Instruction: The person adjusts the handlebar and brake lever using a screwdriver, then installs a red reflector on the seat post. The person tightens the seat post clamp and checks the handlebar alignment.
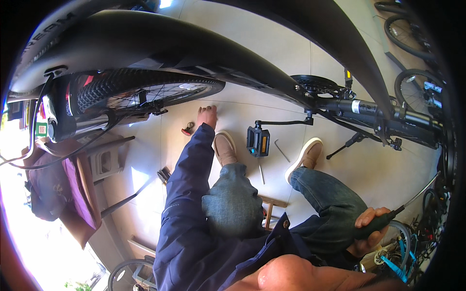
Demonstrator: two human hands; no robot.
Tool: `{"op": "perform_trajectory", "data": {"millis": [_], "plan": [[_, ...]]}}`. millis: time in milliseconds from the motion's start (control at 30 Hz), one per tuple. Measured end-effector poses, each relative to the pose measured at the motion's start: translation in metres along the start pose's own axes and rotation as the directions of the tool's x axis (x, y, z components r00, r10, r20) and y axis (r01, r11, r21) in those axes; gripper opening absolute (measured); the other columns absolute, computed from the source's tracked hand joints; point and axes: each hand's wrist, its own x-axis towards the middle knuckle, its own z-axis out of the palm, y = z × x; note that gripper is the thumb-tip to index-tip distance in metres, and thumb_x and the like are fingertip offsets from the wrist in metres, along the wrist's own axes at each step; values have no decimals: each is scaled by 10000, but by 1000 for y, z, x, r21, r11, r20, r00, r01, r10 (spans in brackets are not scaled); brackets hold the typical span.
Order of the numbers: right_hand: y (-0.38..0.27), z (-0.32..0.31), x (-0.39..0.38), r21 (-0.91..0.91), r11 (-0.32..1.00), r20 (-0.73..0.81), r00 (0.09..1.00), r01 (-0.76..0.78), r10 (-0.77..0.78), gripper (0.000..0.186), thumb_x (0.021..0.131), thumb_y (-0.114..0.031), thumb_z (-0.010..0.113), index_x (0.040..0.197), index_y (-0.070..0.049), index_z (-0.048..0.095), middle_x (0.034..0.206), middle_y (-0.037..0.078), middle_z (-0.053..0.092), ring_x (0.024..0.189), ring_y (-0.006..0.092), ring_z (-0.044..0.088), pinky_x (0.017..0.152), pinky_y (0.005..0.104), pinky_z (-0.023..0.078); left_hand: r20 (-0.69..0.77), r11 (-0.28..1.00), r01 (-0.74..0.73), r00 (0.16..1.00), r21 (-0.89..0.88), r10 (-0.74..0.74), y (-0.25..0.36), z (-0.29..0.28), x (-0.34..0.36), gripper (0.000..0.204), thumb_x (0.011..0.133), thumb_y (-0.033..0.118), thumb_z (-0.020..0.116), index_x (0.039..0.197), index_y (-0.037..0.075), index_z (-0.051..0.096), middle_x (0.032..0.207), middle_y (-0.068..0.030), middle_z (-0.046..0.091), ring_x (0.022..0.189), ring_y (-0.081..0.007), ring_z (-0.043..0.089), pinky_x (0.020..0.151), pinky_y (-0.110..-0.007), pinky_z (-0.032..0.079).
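Note:
My left hand (208,117) reaches down to the floor beside the bicycle's knobby front tyre (114,88). Its fingers are curled and their tips hidden; what they hold, if anything, does not show. A small red and dark part (188,129) lies just left of that hand. At the lower right, my right hand (371,228) is wrapped round the dark handle of a screwdriver (383,222), its long metal shaft pointing up and right. The black bicycle frame (194,48) spans the upper view, with a black pedal (257,141) between my feet.
An L-shaped hex key (282,151) and a thin metal rod (261,173) lie near the pedal. The kickstand (345,146) touches down right of my shoe (308,156). A plastic stool (105,162) and a brown bag (77,194) are on the left; other bicycles (415,92) line the right.

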Motion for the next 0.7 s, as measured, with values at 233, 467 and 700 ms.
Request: {"op": "perform_trajectory", "data": {"millis": [233,467,700], "plan": [[-4,-6,-2,13,1000,34,999,6,-7,619,940,-390,799,1252,17,452,912,115,624,789,173,595,710,249,522,53,991,-132,990,37,130,-3,6,8,79,928,129,592,965,97,654,968,-144,724,921,-350,720,817,-481,582],[-10,-31,-10,177,981,122,988,78,-100,455,999,-140,652,1370,-118,389,1050,172,644,931,287,625,926,501,524,188,549,360,920,-754,-345,11,-40,-52,297,865,273,813,991,49,665,878,-80,736,823,-253,739,773,-380,595],[-8,-26,-29,530,848,218,963,19,-158,385,1070,-480,569,969,-115,501,867,77,566,754,182,596,758,410,567,51,-383,-69,955,-921,-292,94,-272,-178,183,1012,24,676,1149,95,578,1138,-113,683,1072,-293,704,845,-367,609]]}}
